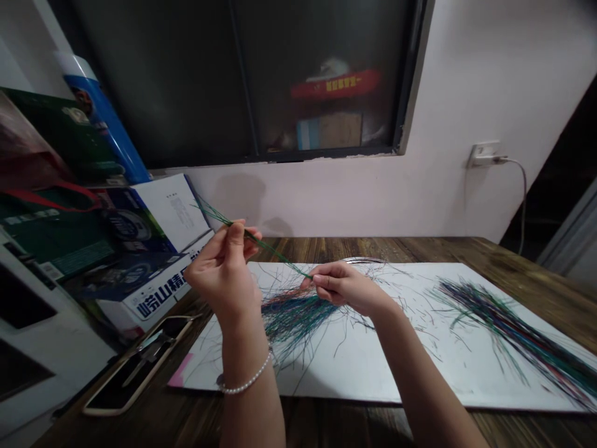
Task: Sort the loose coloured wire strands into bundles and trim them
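Observation:
My left hand (229, 261) is raised over the left part of a white board, closed in a pinch on a thin bundle of green wires (280, 255). Loose wire ends fan out past its fingertips toward the upper left. Lower and to the right, my right hand (342, 285) pinches the other end of the same wires, which run taut between both hands. Beneath the hands lies a loose pile of thin wires (298, 323) in green, blue and reddish colours, partly hidden by my left arm and right hand. The board (345, 373) is strewn with short wire bits.
A second long wire bundle (504, 330) lies on the board's right side. At the left edge of the wooden table (317, 249) a phone-like black tray (140, 367) holds a metal tool. Stacked boxes (140, 280) and a blue spray can (109, 124) stand left. A plugged cable (522, 186) hangs right.

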`<move>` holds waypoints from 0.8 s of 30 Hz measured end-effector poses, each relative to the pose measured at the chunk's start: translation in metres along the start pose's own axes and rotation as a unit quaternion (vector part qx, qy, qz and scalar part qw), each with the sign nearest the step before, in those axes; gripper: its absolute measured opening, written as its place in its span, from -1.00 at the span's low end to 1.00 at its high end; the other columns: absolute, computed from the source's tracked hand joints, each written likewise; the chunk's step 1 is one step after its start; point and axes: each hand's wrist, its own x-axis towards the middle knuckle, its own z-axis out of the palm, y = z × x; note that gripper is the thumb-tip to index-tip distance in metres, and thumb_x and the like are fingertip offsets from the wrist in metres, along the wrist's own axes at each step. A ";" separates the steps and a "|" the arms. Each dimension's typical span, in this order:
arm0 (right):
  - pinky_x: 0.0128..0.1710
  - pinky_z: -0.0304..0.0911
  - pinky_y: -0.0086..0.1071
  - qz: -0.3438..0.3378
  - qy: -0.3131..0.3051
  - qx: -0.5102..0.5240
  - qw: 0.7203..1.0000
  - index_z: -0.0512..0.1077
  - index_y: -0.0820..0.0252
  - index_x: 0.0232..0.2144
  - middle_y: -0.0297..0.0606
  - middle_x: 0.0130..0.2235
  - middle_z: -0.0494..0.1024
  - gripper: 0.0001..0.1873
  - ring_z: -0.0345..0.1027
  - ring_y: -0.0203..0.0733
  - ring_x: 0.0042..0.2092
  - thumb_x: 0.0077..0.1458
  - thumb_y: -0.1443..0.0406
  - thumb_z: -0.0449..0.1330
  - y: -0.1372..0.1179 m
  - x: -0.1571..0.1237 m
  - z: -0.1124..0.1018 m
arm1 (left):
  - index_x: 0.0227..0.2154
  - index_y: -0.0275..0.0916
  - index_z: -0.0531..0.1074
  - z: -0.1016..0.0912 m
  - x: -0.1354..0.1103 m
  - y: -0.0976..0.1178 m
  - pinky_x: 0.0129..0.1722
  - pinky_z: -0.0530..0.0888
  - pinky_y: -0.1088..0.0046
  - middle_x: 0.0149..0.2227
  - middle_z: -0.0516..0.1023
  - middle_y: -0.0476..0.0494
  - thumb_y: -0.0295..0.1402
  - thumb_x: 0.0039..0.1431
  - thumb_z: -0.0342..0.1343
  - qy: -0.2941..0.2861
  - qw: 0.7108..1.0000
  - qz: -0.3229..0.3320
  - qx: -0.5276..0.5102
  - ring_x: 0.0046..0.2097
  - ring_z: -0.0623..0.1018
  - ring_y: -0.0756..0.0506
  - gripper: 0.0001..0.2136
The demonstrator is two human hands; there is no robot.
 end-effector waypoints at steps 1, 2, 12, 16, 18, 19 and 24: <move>-0.64 -0.30 -0.47 0.000 0.003 0.002 1.000 0.45 0.32 -0.35 -0.50 -0.66 0.18 -0.71 -0.12 -0.47 -0.64 0.09 0.16 0.15 0.002 0.002 0.001 | -0.44 -0.21 0.56 0.001 -0.001 0.001 -0.55 0.41 0.67 -0.53 0.55 0.03 -0.37 0.01 0.23 -0.004 1.000 -0.003 -0.002 -0.51 0.51 0.10 -0.95; -0.65 -0.30 -0.47 0.000 0.004 0.002 1.000 0.45 0.32 -0.37 -0.50 -0.66 0.18 -0.73 -0.12 -0.47 -0.64 0.09 0.17 0.14 0.003 0.004 0.002 | -0.44 -0.21 0.56 0.001 -0.002 0.002 -0.56 0.40 0.67 -0.54 0.54 0.03 -0.38 0.01 0.23 -0.007 1.000 0.001 0.002 -0.51 0.50 0.10 -0.95; -0.61 -0.06 -0.49 -0.014 -0.026 0.003 1.000 0.47 0.38 -0.29 -0.34 -0.55 0.40 -0.82 0.10 -0.46 -0.58 0.08 0.36 0.13 0.003 -0.002 -0.012 | -0.46 -0.23 0.56 0.000 -0.001 -0.001 -0.52 0.45 0.58 -0.52 0.54 -0.01 -0.30 0.04 0.20 0.018 0.996 0.060 0.066 -0.52 0.49 0.07 -0.88; -0.56 0.10 -0.50 -0.011 -0.044 -0.008 0.999 0.50 0.37 -0.31 -0.28 -0.47 0.48 -0.85 0.23 -0.45 -0.55 0.07 0.40 0.15 0.007 -0.003 -0.018 | -0.46 -0.21 0.56 -0.005 0.003 0.000 -0.55 0.43 0.62 -0.51 0.55 0.00 -0.32 0.04 0.20 0.020 0.996 0.055 0.060 -0.50 0.50 0.07 -0.91; -0.53 0.20 -0.48 0.005 -0.056 -0.006 0.998 0.49 0.35 -0.31 -0.27 -0.45 0.51 -0.85 0.30 -0.43 -0.54 0.07 0.37 0.17 0.008 -0.002 -0.017 | -0.47 -0.20 0.55 -0.006 0.002 0.001 -0.56 0.42 0.62 -0.51 0.55 0.01 -0.32 0.05 0.19 0.017 0.996 0.056 0.061 -0.51 0.49 0.08 -0.91; -0.52 0.25 -0.47 0.014 -0.062 -0.005 0.998 0.49 0.35 -0.32 -0.26 -0.45 0.52 -0.86 0.34 -0.41 -0.53 0.07 0.36 0.18 0.009 -0.002 -0.017 | -0.47 -0.19 0.55 -0.006 0.002 0.002 -0.56 0.42 0.62 -0.51 0.55 0.01 -0.32 0.05 0.19 0.017 0.996 0.055 0.061 -0.52 0.48 0.08 -0.91; -0.48 0.38 -0.45 0.047 -0.084 0.030 0.995 0.47 0.36 -0.31 -0.24 -0.46 0.56 -0.83 0.45 -0.34 -0.51 0.03 0.33 0.23 0.005 -0.004 -0.013 | -0.45 -0.19 0.56 -0.009 0.006 0.000 -0.55 0.41 0.59 -0.49 0.55 -0.01 -0.32 0.04 0.19 0.037 0.996 0.057 0.060 -0.49 0.50 0.06 -0.91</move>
